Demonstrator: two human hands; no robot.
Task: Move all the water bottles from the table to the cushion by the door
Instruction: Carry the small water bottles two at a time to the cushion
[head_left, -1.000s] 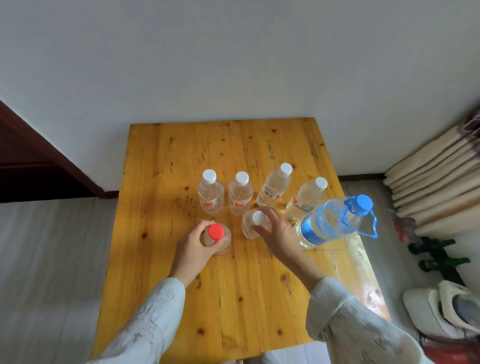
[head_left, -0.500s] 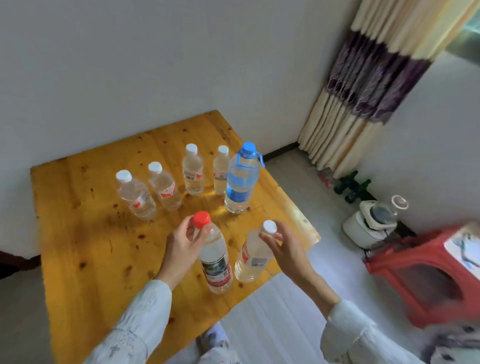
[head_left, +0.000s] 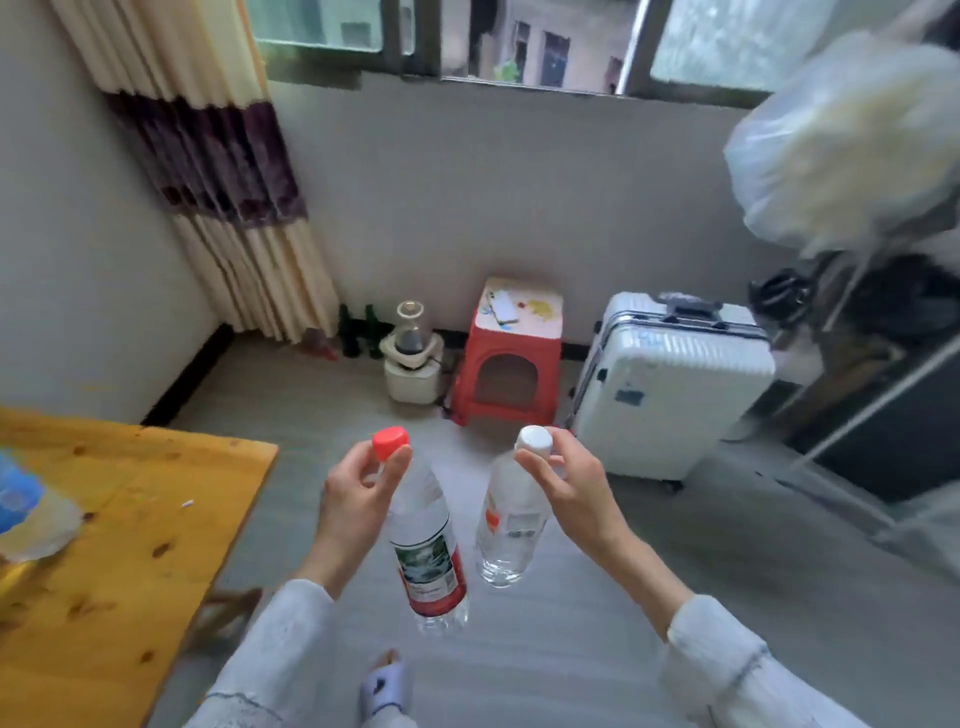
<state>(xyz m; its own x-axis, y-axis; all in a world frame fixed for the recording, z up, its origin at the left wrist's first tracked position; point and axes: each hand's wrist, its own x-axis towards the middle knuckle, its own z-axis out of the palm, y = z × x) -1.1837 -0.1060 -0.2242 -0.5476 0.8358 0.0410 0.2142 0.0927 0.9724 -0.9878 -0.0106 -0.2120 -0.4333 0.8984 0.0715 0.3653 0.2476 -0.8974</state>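
Left hand (head_left: 353, 499): fingers pinched on neck of red-capped bottle (head_left: 428, 551), hanging over floor. Right hand (head_left: 569, 486): fingers clamped under cap of white-capped bottle (head_left: 511, 525), just beside it. Tabletop (head_left: 130, 545) at left, blue-capped bottle (head_left: 23, 512) on it. Carry step; cushion, door not visible. Next: locate cushion, lower both.

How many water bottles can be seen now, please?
3: the red-capped bottle hangs from the left hand, the white-capped bottle from the right hand, the blue-labelled bottle on the wooden table. Others may be out of frame.
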